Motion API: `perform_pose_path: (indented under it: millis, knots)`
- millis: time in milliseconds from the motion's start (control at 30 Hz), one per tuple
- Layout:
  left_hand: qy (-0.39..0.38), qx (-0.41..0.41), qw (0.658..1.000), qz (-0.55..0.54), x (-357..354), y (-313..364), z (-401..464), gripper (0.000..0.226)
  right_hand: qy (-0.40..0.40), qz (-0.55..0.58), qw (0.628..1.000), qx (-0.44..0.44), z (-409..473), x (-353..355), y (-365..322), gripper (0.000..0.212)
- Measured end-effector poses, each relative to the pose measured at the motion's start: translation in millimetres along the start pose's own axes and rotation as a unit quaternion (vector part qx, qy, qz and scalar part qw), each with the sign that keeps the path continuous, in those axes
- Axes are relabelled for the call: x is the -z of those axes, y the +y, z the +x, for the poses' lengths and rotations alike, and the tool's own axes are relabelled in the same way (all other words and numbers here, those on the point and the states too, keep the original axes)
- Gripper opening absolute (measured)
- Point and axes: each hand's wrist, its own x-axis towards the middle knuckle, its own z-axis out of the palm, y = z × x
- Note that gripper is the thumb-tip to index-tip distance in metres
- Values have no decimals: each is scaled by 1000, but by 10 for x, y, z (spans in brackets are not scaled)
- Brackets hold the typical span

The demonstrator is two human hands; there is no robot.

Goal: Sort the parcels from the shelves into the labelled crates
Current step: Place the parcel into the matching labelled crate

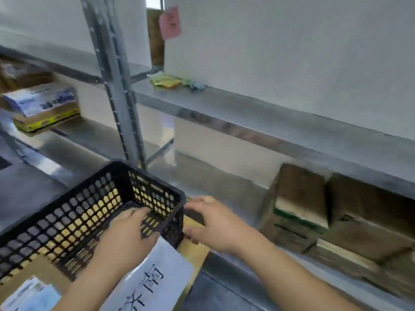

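Observation:
A black perforated plastic crate point(74, 212) sits tilted in front of me, on a brown cardboard surface point(196, 251). A white paper label point(155, 277) with large dark characters hangs on its near side. My left hand point(128, 236) grips the crate's near rim, fingers hooked inside and thumb by the label. My right hand point(215, 223) curls round the crate's right corner, thumb low and fingers high. Nothing shows inside the crate. Brown cardboard parcels point(314, 209) lie on the lower shelf to the right.
A grey metal shelf upright point(116, 86) rises just behind the crate. Two stacked boxes point(45, 106) sit on the left shelf. Small yellow and green packets point(167, 81) lie on the upper shelf point(247, 108). A pink tag point(170, 23) hangs above. A labelled parcel point(29, 295) shows at bottom left.

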Motion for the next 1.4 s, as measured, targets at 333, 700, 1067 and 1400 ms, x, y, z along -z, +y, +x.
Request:
perform_pose_path:
  millis: [333,700,1067,1400]
  knots:
    - [-104,-209,972,-40,-588,1577,13,74,128,5,973,-194,-1442,522,940,63]
    - [-180,-215,956,-87,-1296,2804,578,74,67,-66,943,-319,-1234,649,1982,77]
    - [-124,-125,969,-171,-1530,2907,626,19,130,-1,958,-257,-1279,523,2191,46]
    - [-218,-55,949,-221,-1361,2524,299,140,14,186,965,-183,-1273,474,2387,140]
